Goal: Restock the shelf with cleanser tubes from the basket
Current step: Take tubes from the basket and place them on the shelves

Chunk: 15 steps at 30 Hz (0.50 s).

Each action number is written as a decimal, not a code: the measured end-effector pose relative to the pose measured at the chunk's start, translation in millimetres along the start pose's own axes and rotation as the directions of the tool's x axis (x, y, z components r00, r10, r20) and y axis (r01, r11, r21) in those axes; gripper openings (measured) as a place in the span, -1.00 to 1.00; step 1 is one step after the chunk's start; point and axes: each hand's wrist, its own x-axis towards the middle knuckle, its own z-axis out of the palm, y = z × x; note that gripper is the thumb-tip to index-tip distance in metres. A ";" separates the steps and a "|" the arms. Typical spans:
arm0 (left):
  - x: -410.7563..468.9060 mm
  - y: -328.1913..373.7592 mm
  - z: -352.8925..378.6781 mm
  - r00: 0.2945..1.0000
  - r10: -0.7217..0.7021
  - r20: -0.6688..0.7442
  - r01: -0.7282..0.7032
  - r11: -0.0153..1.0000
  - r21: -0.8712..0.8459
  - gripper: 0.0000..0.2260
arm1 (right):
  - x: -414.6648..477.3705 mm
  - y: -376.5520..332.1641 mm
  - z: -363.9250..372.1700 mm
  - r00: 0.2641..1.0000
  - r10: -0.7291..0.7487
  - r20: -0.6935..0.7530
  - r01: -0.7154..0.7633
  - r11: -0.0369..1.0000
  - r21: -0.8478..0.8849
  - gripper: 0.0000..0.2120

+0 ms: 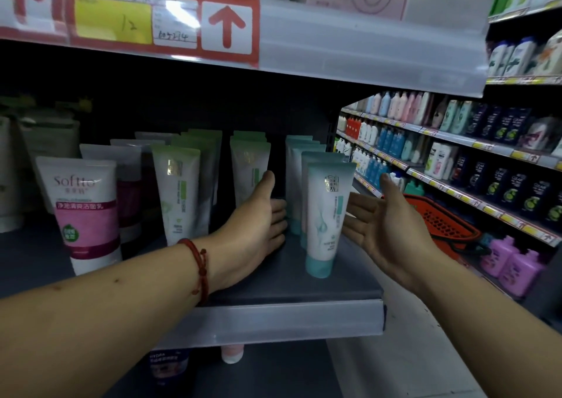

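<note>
A row of teal-capped cleanser tubes stands cap-down on the grey shelf (334, 282); the front tube (327, 215) is upright between my hands. My left hand (258, 224), with a red string bracelet on the wrist, lies open on the shelf just left of the row, fingers reaching toward the tubes behind the front one. My right hand (386, 227) is open, palm facing left, fingers close to the front tube's right side. The red basket (441, 218) sits lower right behind my right hand; its contents are hidden.
Green-topped tubes (179, 190) and a pink Softto tube (85, 209) stand in rows to the left. An upper shelf edge with price tags (158, 23) hangs overhead. An aisle of bottles (456, 154) runs along the right, with purple bottles (511, 263) low down.
</note>
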 end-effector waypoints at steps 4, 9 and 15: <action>9.6 -2.1 5.1 1.000 -0.001 0.015 0.001 1.000 0.000 -0.23 | 15.5 7.6 10.4 0.997 0.036 0.072 -0.037 0.999 0.021 -0.26; 18.7 -6.1 6.4 1.000 -0.010 0.009 0.010 1.000 0.007 -0.23 | 16.4 13.6 13.9 0.999 0.000 0.047 -0.001 1.000 0.023 -0.39; 25.4 -7.4 4.4 1.000 -0.019 0.015 0.018 0.999 0.031 -0.24 | 16.0 16.0 11.1 1.000 0.000 0.025 0.000 1.000 0.013 -0.34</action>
